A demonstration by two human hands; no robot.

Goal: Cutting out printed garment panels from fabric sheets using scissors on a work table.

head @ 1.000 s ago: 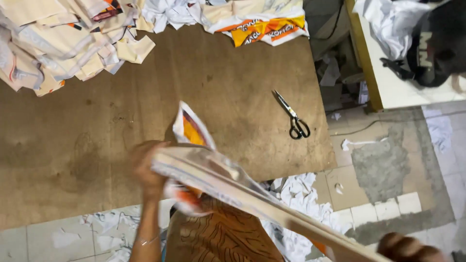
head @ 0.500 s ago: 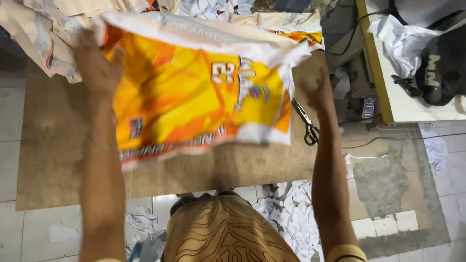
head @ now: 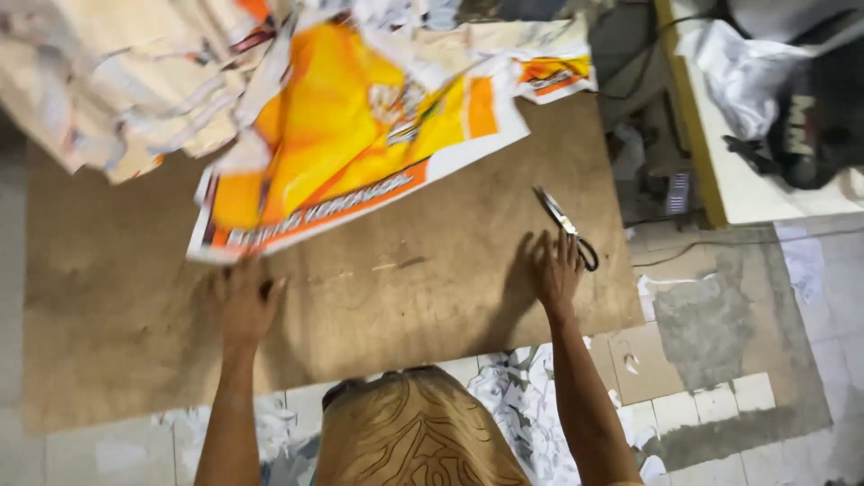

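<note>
Hands hover spread and empty over the worktop (head: 378,297): left hand (head: 246,301) touches the orange sack's (head: 360,144) near corner toward the far edge, right hand (head: 558,268) lies just beside scissors (head: 565,227) near the right edge.

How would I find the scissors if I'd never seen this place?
Start at the big brown board that works as a table and go to its right edge. Just past the fingertips of the right hand lie the scissors, flat on the board. They are the only thin, shiny metal thing there; everything else nearby is soft printed sacks.
</note>
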